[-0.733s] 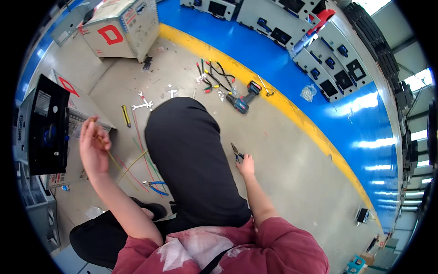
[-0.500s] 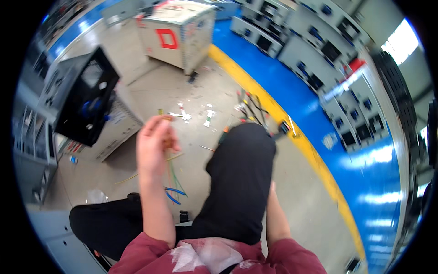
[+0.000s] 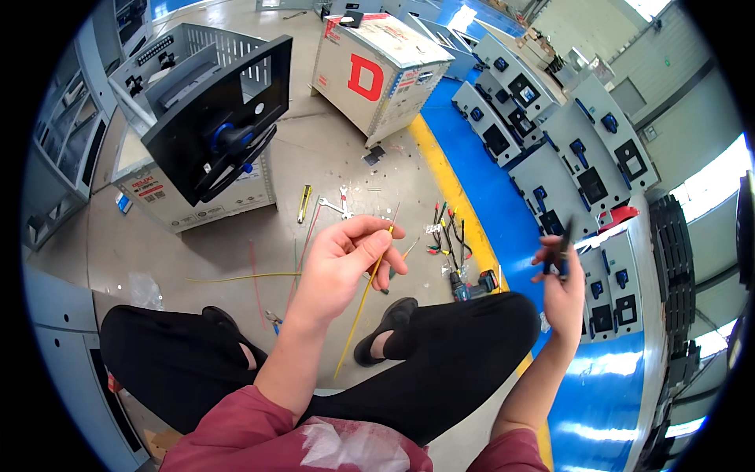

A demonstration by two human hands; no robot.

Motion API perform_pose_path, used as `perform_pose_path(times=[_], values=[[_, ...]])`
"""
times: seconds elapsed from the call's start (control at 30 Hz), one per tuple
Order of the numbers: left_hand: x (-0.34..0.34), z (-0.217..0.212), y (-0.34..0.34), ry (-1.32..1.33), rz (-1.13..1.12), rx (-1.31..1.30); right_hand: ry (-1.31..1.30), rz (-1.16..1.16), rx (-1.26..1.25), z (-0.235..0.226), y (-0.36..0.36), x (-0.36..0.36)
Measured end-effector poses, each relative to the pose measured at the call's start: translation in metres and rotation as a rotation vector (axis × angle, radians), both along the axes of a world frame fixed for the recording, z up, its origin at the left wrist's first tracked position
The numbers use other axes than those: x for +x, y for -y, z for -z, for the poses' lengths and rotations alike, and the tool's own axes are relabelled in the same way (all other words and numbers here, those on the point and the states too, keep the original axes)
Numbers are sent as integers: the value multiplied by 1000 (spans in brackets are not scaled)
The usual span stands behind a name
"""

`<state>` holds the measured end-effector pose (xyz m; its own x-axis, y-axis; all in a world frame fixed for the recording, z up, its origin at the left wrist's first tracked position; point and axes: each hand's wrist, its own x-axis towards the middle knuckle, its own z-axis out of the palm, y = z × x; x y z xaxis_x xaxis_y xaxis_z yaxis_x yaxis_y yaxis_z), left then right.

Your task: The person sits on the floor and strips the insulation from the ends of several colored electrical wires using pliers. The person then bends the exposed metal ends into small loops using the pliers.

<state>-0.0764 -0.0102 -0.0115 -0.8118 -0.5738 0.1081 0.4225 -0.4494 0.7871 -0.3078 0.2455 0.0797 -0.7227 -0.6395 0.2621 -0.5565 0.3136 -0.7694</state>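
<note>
Yellow wire point(image 3: 359, 316) hangs between my knees, above the floor, its upper end pinched between thumb and index finger of my left hand point(image 3: 350, 263); the other fingers of that hand curl loosely, and the length slants down toward my lap. My right hand point(image 3: 562, 295), raised out past my right knee, is partly closed around dark pliers point(image 3: 559, 258) with their nose pointing up; they are blurred, so I cannot tell how far their jaws are parted. On the floor near my left shoe lie blue-handled cutters point(image 3: 274, 322), and past them a second yellow strand point(image 3: 244, 278) stretches out to the left. Off my left knee is a crumpled clear plastic bag point(image 3: 145, 291); I cannot make out anything in it. Ahead on the right I see a drill point(image 3: 462, 288) and a cluster of black cables point(image 3: 451, 234) with coloured ends; ahead on the left, a yellow knife point(image 3: 304, 204) beside wrenches point(image 3: 336, 206). Beyond those, a pale crate point(image 3: 228, 203) carries an open grey metal box point(image 3: 232, 51) with folded grey pieces and small dark parts inside, a black panel point(image 3: 185, 149) tilted before it. Farther off, another crate point(image 3: 334, 63) is closed on top, with a small black object point(image 3: 351, 20) resting there.
</note>
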Motion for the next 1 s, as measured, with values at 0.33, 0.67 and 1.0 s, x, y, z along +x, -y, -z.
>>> perform_pose_path(times=[0.33, 0.67, 1.0], values=[[15, 5, 16, 101, -248, -73, -385, -404, 353, 27, 133, 65], [7, 25, 14, 148, -265, -115, -497, -452, 394, 39, 157, 68], [8, 25, 27, 204, -311, -186, -478, -467, 429, 41, 171, 64]])
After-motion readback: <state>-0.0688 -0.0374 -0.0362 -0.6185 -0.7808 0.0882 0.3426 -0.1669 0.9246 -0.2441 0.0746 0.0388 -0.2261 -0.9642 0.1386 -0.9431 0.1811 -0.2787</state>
